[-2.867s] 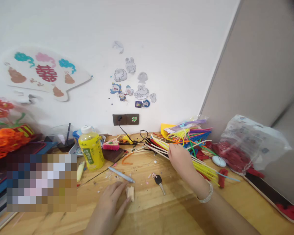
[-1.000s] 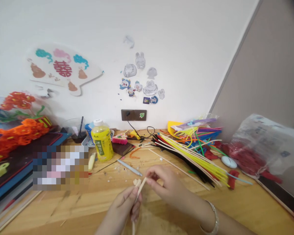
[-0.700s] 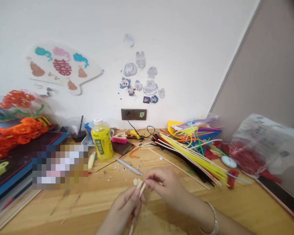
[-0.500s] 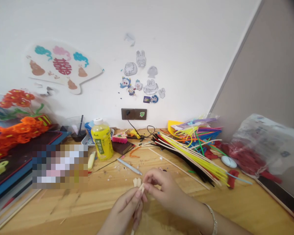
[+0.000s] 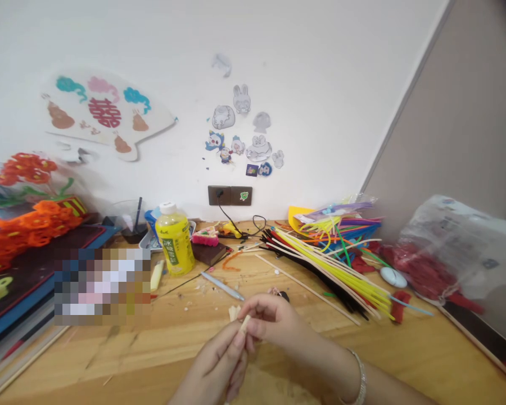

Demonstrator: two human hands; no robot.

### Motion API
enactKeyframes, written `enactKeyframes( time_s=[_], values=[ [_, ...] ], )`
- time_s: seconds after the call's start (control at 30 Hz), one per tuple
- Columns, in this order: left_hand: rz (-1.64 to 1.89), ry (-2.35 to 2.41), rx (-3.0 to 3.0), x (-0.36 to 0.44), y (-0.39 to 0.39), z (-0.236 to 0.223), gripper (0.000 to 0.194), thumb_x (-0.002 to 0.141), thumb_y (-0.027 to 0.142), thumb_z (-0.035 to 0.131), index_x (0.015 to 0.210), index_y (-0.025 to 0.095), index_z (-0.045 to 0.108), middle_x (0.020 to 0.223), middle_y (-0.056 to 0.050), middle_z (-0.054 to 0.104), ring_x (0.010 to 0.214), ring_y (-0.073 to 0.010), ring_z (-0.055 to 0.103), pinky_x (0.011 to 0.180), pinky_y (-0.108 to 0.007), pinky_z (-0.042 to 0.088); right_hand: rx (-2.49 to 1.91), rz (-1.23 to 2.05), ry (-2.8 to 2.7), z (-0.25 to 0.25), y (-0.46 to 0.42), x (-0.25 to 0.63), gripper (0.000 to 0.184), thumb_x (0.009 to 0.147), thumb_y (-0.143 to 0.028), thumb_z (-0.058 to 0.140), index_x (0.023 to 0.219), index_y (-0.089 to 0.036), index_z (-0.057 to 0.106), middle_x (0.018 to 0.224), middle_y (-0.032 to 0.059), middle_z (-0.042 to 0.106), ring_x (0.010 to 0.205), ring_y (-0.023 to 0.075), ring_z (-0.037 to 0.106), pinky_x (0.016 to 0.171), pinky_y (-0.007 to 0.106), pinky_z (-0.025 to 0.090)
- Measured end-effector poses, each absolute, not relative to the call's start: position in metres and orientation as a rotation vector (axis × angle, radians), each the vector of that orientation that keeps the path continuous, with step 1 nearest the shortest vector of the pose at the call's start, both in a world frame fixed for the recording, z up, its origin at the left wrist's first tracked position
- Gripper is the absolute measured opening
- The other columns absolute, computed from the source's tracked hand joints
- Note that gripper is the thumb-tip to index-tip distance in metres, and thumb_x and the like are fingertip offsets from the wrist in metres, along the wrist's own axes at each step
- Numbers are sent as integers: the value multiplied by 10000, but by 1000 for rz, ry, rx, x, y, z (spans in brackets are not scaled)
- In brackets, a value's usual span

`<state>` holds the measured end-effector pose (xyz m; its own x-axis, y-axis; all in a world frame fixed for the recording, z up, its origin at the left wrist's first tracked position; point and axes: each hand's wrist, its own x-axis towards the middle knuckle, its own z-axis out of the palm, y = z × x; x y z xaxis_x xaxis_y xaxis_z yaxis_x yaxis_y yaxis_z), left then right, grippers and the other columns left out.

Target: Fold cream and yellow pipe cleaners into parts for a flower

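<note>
- Head view, the hands: the left hand is curled in a narrow, closed grip around a pale stick, and the right hand pinches in tight at the stick's upper end. Most of the stick is hidden inside the fingers; only its tip shows clearly.
- Head view, the stick's place: it sits low and centred, above the near part of the wooden desk, with a small pale piece just left of the tip. Whether the piece is joined to the stick, I cannot tell.
- Head view, nearby: a long thin stick and a bundle of yellow pipe cleaners lie to the far right of the hands, and a pale blue pen lies just far-left of them. A dark object is partly hidden behind the right hand.
- Risks: too hard a squeeze could snap the thin stick, and a loose pinch could let it slip. The small piece could drop among the crumbs scattered on the desk, where it would be hard to spot.
- More risks: a wide swing of the right arm, with its bracelet, could snag the pipe cleaners — they look loosely heaped. A careless reach left could knock the yellow bottle.
</note>
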<state>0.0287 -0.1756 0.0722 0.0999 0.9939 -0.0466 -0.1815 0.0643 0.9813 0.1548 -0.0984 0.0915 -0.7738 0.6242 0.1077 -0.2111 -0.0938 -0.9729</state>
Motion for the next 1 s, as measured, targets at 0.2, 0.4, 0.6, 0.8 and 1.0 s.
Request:
enactKeyframes(
  time_s=[0.2, 0.4, 0.6, 0.8, 1.0],
  values=[
    [1165, 1039, 1031, 30, -175, 80, 463, 685, 650, 515, 626, 192, 487, 365, 122, 299, 296, -42, 223, 311, -172, 207, -526, 1945, -1531, 97, -101, 156, 386, 678, -477, 673, 750, -102, 623, 537, -11, 566, 488, 60, 477, 506, 195, 344],
    [1151, 1011, 989, 29, -175, 77, 438, 708, 618, 524, 637, 187, 496, 387, 118, 307, 316, -42, 222, 323, -172, 220, -552, 2064, -1377, 94, -104, 156, 358, 636, -424, 730, 753, -98, 641, 526, -17, 563, 462, 56, 470, 485, 186, 328],
    [1164, 991, 996, 29, -176, 70, 395, 748, 579, 509, 672, 191, 498, 402, 117, 305, 323, -45, 216, 326, -175, 198, -494, 2083, -1364, 95, -104, 156, 302, 669, -375, 720, 776, -101, 649, 550, -8, 584, 488, 63, 499, 503, 189, 323],
    [1187, 1049, 1087, 29, -177, 72, 399, 788, 567, 454, 681, 187, 514, 402, 98, 356, 335, -57, 255, 352, -185, 218, -410, 2139, -1318, 91, -103, 157, 222, 706, -295, 696, 819, -108, 657, 573, -4, 587, 497, 62, 493, 512, 192, 314],
    [1172, 1124, 1184, 28, -178, 79, 405, 804, 557, 431, 702, 183, 549, 399, 85, 383, 361, -82, 316, 412, -209, 284, -424, 2150, -1299, 91, -103, 158, 231, 682, -292, 701, 811, -102, 670, 594, 9, 592, 508, 66, 480, 526, 200, 320]
  ],
)
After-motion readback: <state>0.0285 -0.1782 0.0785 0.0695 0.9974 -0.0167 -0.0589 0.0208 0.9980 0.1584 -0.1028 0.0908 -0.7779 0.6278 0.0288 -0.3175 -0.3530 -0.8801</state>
